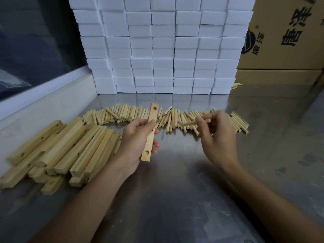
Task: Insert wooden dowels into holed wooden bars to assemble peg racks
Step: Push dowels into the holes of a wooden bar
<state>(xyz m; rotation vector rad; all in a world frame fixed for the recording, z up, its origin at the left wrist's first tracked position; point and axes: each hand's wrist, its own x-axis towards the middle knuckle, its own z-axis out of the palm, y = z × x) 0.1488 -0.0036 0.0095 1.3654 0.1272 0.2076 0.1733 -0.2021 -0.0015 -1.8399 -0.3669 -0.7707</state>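
My left hand (138,137) grips a flat wooden bar (152,118) around its middle, held lengthwise above the steel table. One hole shows near the bar's far end and another near its near end. My right hand (217,132) pinches a wooden dowel (188,123) that points left toward the bar, a short gap apart from it. A long row of loose dowels (122,114) lies across the table behind both hands. A heap of holed wooden bars (70,146) lies to the left.
A wall of stacked white boxes (163,50) stands behind the dowels. Cardboard cartons (284,41) fill the back right, with a few dowels (235,86) at their foot. A window ledge (43,102) runs along the left. The steel table (175,190) reaches to the near edge.
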